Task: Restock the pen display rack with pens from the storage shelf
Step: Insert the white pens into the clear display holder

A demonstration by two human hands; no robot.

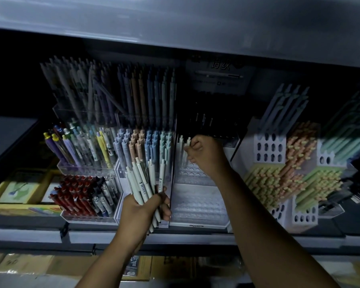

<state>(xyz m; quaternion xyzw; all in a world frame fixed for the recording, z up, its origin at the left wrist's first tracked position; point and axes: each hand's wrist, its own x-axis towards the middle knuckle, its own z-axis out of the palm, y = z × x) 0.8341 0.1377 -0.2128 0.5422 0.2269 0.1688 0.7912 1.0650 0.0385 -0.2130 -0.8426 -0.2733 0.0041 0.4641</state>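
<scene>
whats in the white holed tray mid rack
A few white pens stand at the back left of the tray, by the right hand. The holes in front are bare. What the hand covers cannot be seen.

Two hands are in view: the left hand (142, 206) at lower centre and the right hand (204, 152) at centre. The bundle of pale pens (141, 183) in the left hand holds at least five; the exact number is unclear. Two white pens (181, 146) stand upright in the one white rack (197, 200) at centre. One tray of red pens (75, 194) is at lower left.
</scene>
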